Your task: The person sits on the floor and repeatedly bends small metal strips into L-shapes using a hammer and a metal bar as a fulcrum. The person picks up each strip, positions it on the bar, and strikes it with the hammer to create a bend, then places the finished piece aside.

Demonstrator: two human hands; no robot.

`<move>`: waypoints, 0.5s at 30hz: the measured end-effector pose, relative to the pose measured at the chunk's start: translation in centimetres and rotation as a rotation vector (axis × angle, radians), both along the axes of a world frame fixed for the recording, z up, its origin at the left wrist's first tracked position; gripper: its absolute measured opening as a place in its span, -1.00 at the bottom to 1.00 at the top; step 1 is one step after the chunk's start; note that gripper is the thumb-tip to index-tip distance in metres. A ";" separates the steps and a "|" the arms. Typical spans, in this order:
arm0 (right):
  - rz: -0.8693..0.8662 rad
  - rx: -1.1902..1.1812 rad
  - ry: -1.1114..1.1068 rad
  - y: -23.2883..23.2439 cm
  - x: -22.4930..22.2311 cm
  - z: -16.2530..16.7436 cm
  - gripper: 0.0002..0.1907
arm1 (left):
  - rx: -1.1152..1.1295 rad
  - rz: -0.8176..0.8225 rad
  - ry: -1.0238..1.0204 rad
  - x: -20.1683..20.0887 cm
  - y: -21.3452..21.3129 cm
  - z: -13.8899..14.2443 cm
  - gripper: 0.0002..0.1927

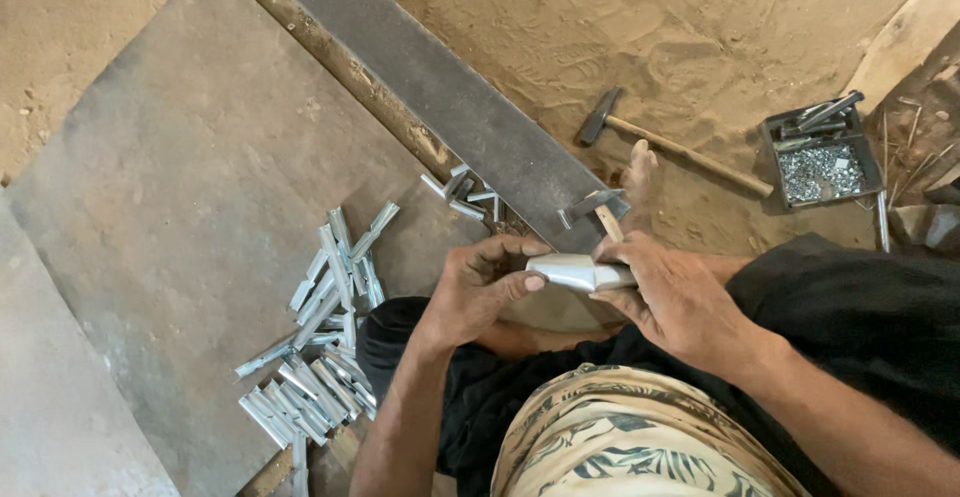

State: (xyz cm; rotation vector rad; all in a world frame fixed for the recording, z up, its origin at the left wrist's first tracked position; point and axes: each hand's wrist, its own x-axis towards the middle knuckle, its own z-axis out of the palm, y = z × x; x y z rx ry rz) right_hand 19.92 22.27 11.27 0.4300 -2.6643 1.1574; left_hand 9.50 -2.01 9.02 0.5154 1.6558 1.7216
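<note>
Two hands meet on one small piece of bent sheet metal (578, 273), held in front of the person's lap above the dark trousers. Fingers of the left hand (480, 292) curl around its left end, thumb pressed against the folded edge; the right hand (672, 297) clamps the other end, fingers wrapped over the top, so both are closed on the piece and neither is loose. A wooden handle (608, 223) pokes up just behind the right fingers, leading to the metal head of a small hammer (592, 204) that lies against the long dark steel bar (450, 97); whether the right hand also grips that handle cannot be told.

To bend or straighten the piece well, it looks wise to keep the thumbs close to the fold line and press evenly, with fingertips off the raw cut edges, which are likely sharp.

Further out, a heap of finished shiny strips (320, 347) lies on the grey board (180, 187) to the left, a few more (465, 195) beside the bar. A second hammer (672, 145) rests on the sand, and a tray of small fasteners (822, 152) sits to the right.
</note>
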 end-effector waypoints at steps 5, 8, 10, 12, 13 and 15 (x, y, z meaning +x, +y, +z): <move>0.178 -0.304 0.057 -1.8 -0.4 -1.2 -0.64 | 0.426 -0.113 -0.548 1.0 -0.1 -2.1 -0.47; 0.162 -0.199 0.197 -2.2 -1.1 -1.5 -0.53 | 0.495 -0.090 -0.524 1.7 0.5 -1.9 -0.14; 0.108 -0.092 0.220 -2.3 -1.7 -1.7 -0.51 | 0.513 -0.104 -0.541 2.1 0.9 -1.7 0.00; 0.079 -0.015 0.208 -2.0 -2.1 -2.2 -0.47 | 0.498 -0.113 -0.528 2.1 1.1 -1.7 0.07; 0.075 0.008 0.187 -1.8 -2.3 -2.8 -0.43 | 0.472 -0.117 -0.504 1.8 1.2 -2.0 0.06; -0.027 0.157 0.029 -1.1 -2.6 -4.4 -0.36 | 0.234 -0.044 -0.337 1.2 1.4 -2.8 0.07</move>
